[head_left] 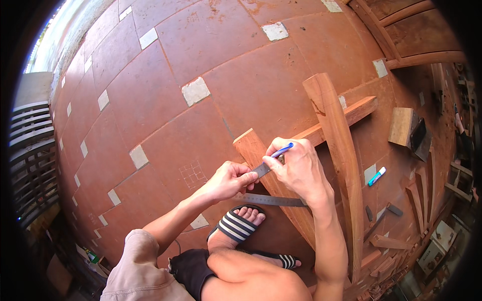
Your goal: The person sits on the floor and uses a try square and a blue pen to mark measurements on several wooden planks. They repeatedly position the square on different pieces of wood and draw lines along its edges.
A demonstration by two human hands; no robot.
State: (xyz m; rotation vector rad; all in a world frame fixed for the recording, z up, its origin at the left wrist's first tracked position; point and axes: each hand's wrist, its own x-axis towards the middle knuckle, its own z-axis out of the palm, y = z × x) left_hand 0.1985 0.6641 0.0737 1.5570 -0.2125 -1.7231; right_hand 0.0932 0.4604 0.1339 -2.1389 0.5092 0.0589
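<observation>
My left hand (232, 179) pinches a short grey metal strip (262, 171) against a reddish wooden plank (251, 144). Close beside it, my right hand (297, 163) is closed around a blue-and-white striped pen (285, 149). The pen's upper end sticks out above the fingers, while its tip is hidden by the hand. Nearer to me, a marked steel ruler (271, 200) crosses the same plank. I cannot tell whether strip and ruler are joined.
A long curved timber (337, 130) lies right of my hands, over another beam (359, 110). Farther right are a wooden block (401, 126), a teal-and-white marker (376, 176) and several wood pieces. My sandalled foot (238, 224) rests on the tiled floor near the ruler.
</observation>
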